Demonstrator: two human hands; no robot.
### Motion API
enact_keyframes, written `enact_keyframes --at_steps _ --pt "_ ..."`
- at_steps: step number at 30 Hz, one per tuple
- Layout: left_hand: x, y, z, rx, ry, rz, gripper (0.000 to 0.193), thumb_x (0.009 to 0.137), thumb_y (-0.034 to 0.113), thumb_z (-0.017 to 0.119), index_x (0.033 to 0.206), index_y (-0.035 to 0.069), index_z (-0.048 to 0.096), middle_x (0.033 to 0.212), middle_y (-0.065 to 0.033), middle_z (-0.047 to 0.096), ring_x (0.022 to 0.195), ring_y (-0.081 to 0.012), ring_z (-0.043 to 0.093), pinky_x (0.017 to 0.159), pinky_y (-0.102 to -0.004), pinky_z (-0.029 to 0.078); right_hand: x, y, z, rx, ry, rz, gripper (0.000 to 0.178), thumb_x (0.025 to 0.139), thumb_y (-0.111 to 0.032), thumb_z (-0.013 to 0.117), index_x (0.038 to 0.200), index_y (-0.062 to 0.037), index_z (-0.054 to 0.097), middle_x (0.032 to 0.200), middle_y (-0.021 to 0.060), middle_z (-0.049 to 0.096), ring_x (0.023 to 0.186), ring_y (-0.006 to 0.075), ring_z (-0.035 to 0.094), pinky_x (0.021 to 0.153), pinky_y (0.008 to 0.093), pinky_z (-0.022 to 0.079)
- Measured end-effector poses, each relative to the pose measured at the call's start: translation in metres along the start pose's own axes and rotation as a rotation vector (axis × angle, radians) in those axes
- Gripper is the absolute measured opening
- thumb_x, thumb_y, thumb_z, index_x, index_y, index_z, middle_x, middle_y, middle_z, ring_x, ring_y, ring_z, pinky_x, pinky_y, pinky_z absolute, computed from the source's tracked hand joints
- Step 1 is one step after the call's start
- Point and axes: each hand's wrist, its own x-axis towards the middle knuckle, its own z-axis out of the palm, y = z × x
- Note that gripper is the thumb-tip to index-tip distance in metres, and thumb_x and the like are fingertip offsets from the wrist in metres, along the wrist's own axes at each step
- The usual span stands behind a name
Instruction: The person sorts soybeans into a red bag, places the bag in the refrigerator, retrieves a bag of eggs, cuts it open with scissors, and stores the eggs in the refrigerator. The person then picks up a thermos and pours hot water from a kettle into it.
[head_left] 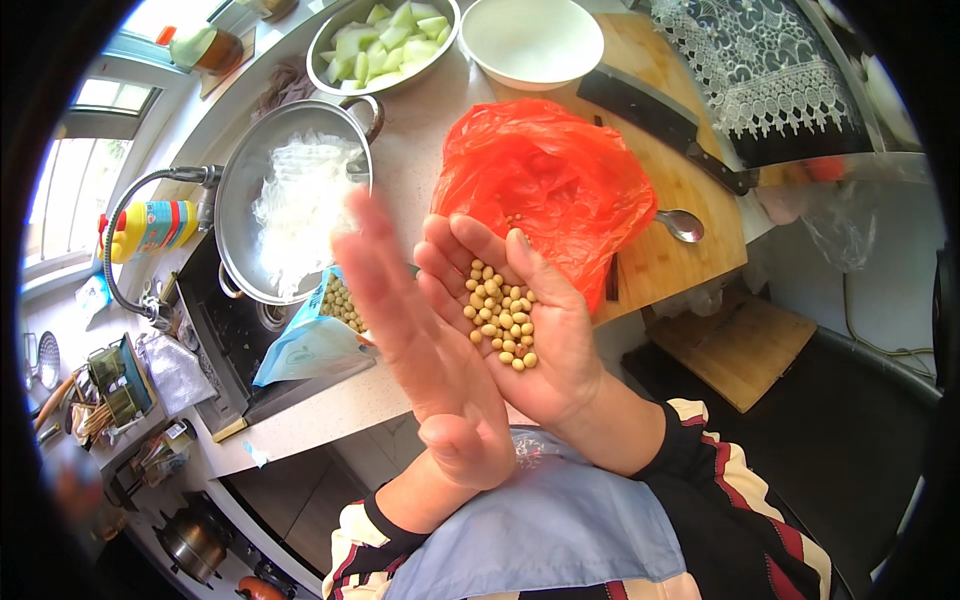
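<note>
In the cupped palm of my right hand (565,360) lies a small heap of pale yellow soybeans (502,315). My left hand (415,335) is tilted on edge beside it, its fingers stretched out and slightly blurred, with nothing held. The heel of the left hand is against or very near the right. Behind the right hand spreads a crumpled red plastic bag (545,165), its mouth open and a few tiny bits inside. To the left, a blue-and-white packet (305,350) stands open, showing more beans (343,305); my left fingers partly hide it.
A steel pot (240,170) holding white, filmy material stands by the sink (205,320). Farther back are a bowl of cut green melon (330,60) and a white bowl (530,45). A cleaver (640,108) and spoon (683,226) rest on the wooden board (715,230).
</note>
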Motion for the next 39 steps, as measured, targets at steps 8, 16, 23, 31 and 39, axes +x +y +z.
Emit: enact_keyframes --at_steps 8,16,23,31,39 --pt "-0.002 0.012 -0.015 0.026 0.167 -0.098 0.083 0.087 0.067 0.026 0.146 0.008 0.02 0.151 -0.0157 0.016 0.138 -0.0303 0.016 0.11 -0.0473 0.007 0.01 -0.002 -0.026 -0.03 0.093 0.105 0.039 0.098 -0.035 0.039 0.097 -0.0028 0.061 0.097 0.0098 0.064 0.086 0.0187 0.062 0.077 0.03 0.054" --pt "-0.031 0.023 -0.078 0.214 0.219 0.029 0.044 0.097 0.033 0.034 0.116 -0.003 0.051 0.125 -0.0208 0.048 0.12 -0.0277 0.045 0.099 -0.0373 0.036 0.028 0.012 0.002 -0.166 0.151 0.051 0.038 0.097 -0.032 0.039 0.095 -0.0023 0.061 0.1 0.0116 0.065 0.089 0.0201 0.064 0.08 0.031 0.055" --pt "-0.056 0.035 -0.102 0.324 0.242 -0.1 0.03 0.094 0.018 0.037 0.105 -0.005 0.054 0.11 -0.0196 0.054 0.106 -0.0246 0.051 0.095 -0.0362 0.038 0.038 0.026 0.012 -0.289 0.168 0.034 0.036 0.098 -0.034 0.038 0.082 -0.0069 0.056 0.078 0.0064 0.059 0.063 0.0132 0.055 0.053 0.0236 0.047" --pt "-0.034 0.019 -0.121 0.903 -0.062 0.004 0.029 0.078 -0.006 0.053 0.106 -0.001 0.06 0.114 -0.013 0.057 0.09 -0.0251 0.055 0.079 -0.0333 0.046 0.072 0.057 0.029 -0.528 -0.001 -0.055 0.041 0.098 -0.039 0.041 0.067 -0.0115 0.041 0.058 0.0002 0.04 0.041 0.0066 0.029 0.035 0.0205 0.022" --pt "-0.034 -0.015 -0.128 0.921 0.083 0.039 0.029 0.06 -0.008 0.065 0.087 0.003 0.065 0.101 -0.0088 0.053 0.078 -0.0225 0.051 0.064 -0.032 0.044 0.086 0.084 0.018 -0.861 -0.038 -0.29 0.044 0.097 -0.039 0.045 0.065 -0.0092 0.041 0.058 0.0015 0.042 0.043 0.0065 0.031 0.037 0.0205 0.026"
